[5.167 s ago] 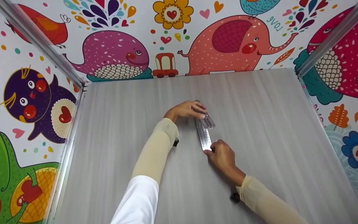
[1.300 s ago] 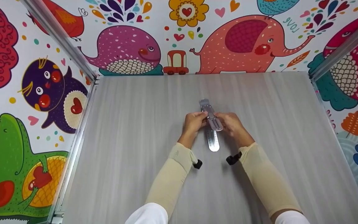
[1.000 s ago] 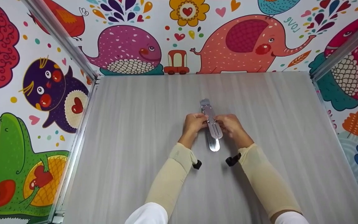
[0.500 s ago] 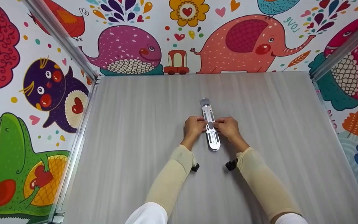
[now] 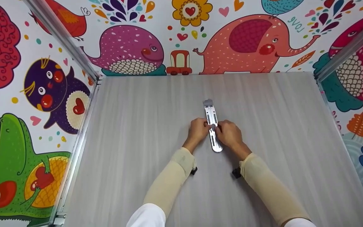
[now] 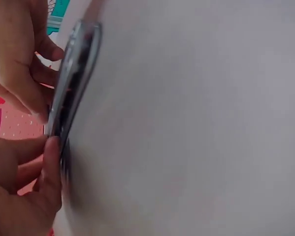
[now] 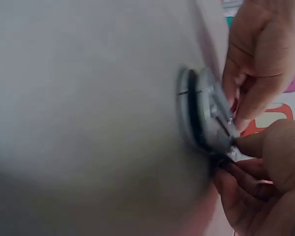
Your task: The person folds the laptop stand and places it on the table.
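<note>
A long, narrow metal device [image 5: 211, 115] with rounded ends lies lengthwise on the table, its near end pointing towards me. Two slotted silver plates [image 7: 216, 115] are stacked with a dark gap between them in the right wrist view. A small round grey piece sits at its middle. My left hand [image 5: 198, 129] pinches the left edge near that piece, thumb against the side in the left wrist view. From the other side my right hand [image 5: 230, 134] grips the right edge, fingers curled under and thumb on top. The hands cover the device's mid edges.
The grey wood-grain table [image 5: 137, 157] stretches around the hands. Cartoon-printed walls [image 5: 247, 44] stand behind and to the left, with metal posts [image 5: 61, 41] at the corners. Dark wrist mounts [image 5: 236, 172] hang beneath both sleeves.
My left hand came from the far end and my right from the near end to the middle. The slotted upper plate, earlier raised at an angle, now lies along the lower strip.
</note>
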The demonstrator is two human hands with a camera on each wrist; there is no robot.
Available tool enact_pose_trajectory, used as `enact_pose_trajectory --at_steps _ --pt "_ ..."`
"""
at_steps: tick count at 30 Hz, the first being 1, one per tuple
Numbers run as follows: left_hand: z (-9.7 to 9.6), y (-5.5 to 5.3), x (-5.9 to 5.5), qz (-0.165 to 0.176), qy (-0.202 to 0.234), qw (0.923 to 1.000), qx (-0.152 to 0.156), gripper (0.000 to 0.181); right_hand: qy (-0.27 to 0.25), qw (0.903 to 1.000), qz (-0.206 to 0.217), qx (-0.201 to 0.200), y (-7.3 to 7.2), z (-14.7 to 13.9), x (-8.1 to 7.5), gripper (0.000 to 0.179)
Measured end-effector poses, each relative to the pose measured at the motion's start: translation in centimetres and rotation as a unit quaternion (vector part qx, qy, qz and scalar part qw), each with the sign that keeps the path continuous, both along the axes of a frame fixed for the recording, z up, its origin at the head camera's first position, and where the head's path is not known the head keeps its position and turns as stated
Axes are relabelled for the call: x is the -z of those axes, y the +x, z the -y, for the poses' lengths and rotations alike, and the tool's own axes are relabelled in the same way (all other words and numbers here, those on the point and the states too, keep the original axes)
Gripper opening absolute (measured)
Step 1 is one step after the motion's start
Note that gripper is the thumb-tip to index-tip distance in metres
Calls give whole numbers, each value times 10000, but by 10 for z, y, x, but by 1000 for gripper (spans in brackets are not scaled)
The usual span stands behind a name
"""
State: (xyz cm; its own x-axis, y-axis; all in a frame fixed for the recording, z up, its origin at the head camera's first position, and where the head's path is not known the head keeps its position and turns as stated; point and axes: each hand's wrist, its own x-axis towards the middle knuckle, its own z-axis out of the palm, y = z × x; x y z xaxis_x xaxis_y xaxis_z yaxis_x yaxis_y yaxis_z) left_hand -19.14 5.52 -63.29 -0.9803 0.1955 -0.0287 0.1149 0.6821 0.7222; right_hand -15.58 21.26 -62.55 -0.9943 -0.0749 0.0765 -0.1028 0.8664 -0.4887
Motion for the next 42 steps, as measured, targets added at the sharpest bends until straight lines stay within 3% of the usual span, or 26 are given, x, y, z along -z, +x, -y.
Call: enact_pose_trajectory --at_steps 3,8,15,20,25,31,36,42 --pt "5 3 0 -387 -645 9963 417 10 106 9974 -373 -603 5 -6 3 22" --pt "10 13 -5 -591 -1771 9772 1009 45 346 9864 -688 -1455 13 -19 4 54" --pt "14 29 -10 -424 -2626 9471 1798 90 1027 9772 -94 -1855 28 -37 6 93" --pt "18 36 -10 -188 -2806 9357 2131 113 1220 9738 371 -1883 34 -45 9 115" --pt "19 38 -7 -186 -2900 9304 2234 126 1221 9708 653 -1959 34 -47 12 119" --pt "20 35 -4 -347 -2852 9295 2312 126 1207 9695 711 -2010 30 -47 12 119" --pt "22 26 -2 -451 -2752 9288 2439 126 1286 9716 560 -1906 25 -46 13 122" --pt "24 11 -2 -287 -2535 9337 2511 127 1294 9753 493 -1720 15 -44 13 125"
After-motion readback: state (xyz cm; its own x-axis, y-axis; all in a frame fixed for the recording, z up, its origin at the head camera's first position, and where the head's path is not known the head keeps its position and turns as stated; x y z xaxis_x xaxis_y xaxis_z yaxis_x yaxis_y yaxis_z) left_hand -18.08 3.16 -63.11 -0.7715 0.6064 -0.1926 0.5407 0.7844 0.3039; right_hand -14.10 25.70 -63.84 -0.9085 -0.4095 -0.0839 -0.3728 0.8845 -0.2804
